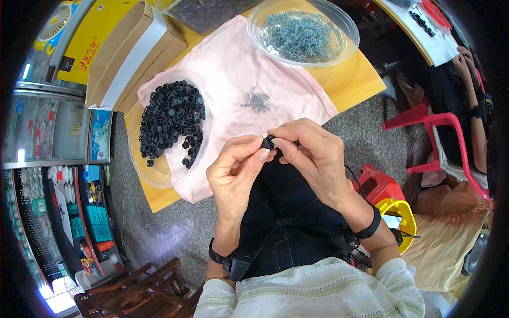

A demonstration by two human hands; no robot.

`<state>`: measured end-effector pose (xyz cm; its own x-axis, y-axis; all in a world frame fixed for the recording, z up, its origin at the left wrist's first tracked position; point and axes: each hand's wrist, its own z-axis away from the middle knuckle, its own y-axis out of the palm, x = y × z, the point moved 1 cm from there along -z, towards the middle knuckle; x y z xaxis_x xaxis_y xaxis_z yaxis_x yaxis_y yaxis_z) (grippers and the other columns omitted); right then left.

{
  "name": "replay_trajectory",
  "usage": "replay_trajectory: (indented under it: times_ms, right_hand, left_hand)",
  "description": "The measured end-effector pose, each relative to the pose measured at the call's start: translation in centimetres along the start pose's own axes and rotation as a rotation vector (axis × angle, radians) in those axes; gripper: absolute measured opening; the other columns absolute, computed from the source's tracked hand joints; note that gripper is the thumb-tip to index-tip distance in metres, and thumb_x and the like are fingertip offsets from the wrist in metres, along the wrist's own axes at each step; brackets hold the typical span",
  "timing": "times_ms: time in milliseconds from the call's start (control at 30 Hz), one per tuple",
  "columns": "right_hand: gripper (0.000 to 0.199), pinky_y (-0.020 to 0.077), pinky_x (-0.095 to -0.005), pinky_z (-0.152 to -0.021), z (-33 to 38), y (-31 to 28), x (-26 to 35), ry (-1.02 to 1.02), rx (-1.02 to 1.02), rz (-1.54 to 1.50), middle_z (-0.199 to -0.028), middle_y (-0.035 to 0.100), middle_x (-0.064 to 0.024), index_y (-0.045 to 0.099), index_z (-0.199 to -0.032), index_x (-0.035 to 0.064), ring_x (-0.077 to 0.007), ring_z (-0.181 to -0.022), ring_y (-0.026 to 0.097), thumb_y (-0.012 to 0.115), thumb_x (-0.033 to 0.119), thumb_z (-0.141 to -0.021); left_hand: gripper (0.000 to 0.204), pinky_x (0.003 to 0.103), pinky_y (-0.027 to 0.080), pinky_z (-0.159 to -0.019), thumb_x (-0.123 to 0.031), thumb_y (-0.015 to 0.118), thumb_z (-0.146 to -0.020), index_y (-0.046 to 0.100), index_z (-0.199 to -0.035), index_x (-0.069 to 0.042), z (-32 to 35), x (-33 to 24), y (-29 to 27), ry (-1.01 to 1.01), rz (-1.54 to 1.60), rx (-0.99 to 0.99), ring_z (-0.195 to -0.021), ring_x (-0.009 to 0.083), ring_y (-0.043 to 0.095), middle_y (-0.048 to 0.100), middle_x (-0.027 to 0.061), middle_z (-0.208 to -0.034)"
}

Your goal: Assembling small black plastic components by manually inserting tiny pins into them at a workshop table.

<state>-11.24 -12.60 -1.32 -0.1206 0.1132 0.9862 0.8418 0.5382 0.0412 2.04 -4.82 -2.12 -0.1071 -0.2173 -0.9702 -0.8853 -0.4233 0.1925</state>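
Note:
My left hand (236, 169) and my right hand (313, 153) meet over my lap, pinching one small black plastic cap (268, 142) between their fingertips. A clear bowl (139, 170) on the left holds several more black caps (172, 123). Another clear bowl (345, 46) at the top holds a heap of small grey metal screws (301, 34). A small loose pile of screws (258, 100) lies on the pink cloth (228, 69) just beyond my hands.
The cloth covers a yellow table (352, 79). A cardboard box (127, 53) stands at the back left. Red plastic stools (435, 124) and a yellow one (397, 209) stand to the right, where another person's arm (474, 116) shows. A glass display case (47, 138) is at left.

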Motion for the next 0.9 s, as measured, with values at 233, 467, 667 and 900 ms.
replay_trajectory:
  times_ms: [233,467,667,900]
  right_hand:
    - [0.029,0.0512,-0.0324,-0.066,0.3,0.1,-0.2,-0.433,-0.082,0.401,-0.090,0.062,-0.0132,0.061,-0.102,-0.0018,-0.0262,-0.078,0.061,0.069,-0.002,-0.074]
    - [0.036,0.0514,-0.0328,-0.068,0.2,0.1,-0.5,-0.410,-0.077,0.389,-0.091,0.062,-0.0128,0.060,-0.104,-0.0012,-0.0264,-0.080,0.061,0.070,-0.003,-0.069]
    - [0.034,0.0514,-0.0316,-0.068,0.1,-0.2,-0.8,-0.471,-0.094,0.520,-0.091,0.062,-0.0121,0.061,-0.103,-0.0011,-0.0260,-0.079,0.060,0.070,-0.002,-0.070]
    - [0.036,0.0514,-0.0320,-0.068,0.1,-0.6,-0.6,-0.506,-0.068,0.555,-0.090,0.061,-0.0118,0.061,-0.103,-0.0019,-0.0257,-0.079,0.060,0.071,-0.002,-0.068]
  left_hand:
    - [0.017,0.029,0.056,-0.077,0.007,0.066,-0.082,0.064,-0.099,0.004,-0.1,0.1,0.2,-0.069,0.188,-0.011,-0.087,0.0186,0.065,0.061,0.0130,-0.105]
    - [0.015,0.026,0.052,-0.084,0.006,0.067,-0.082,0.065,-0.096,0.001,0.0,0.5,0.2,-0.165,0.183,-0.042,-0.093,0.0142,0.063,0.063,0.0103,-0.104]
    - [0.014,0.025,0.051,-0.086,0.005,0.068,-0.082,0.065,-0.095,0.000,0.0,0.7,0.9,-0.205,0.253,-0.076,-0.094,0.0130,0.062,0.064,0.0097,-0.104]
    - [0.011,0.024,0.051,-0.085,0.005,0.068,-0.082,0.066,-0.092,0.000,0.1,0.8,1.0,-0.218,0.276,-0.073,-0.092,0.0125,0.061,0.064,0.0095,-0.104]
